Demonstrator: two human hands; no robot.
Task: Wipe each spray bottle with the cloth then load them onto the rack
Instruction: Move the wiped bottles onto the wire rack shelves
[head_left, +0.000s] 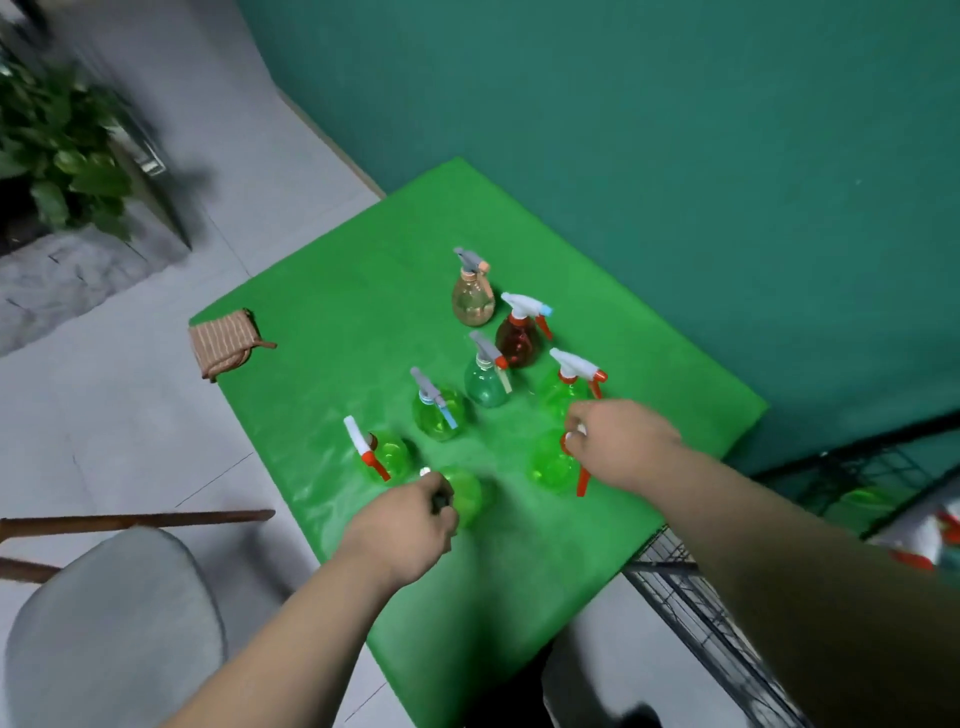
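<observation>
Several spray bottles stand on the green-covered table. My left hand grips the spray head of the nearest green bottle. My right hand grips the top of another green bottle, whose red trigger hangs below. Beyond them stand a green bottle with a white and red head, a green one with a grey head, a teal one, a red one, a peach one and a green one. A folded striped cloth lies at the table's left corner.
A black wire rack stands to the right of the table, with a green bottle and a white spray head on it. A grey chair is at the lower left, a potted plant at the upper left.
</observation>
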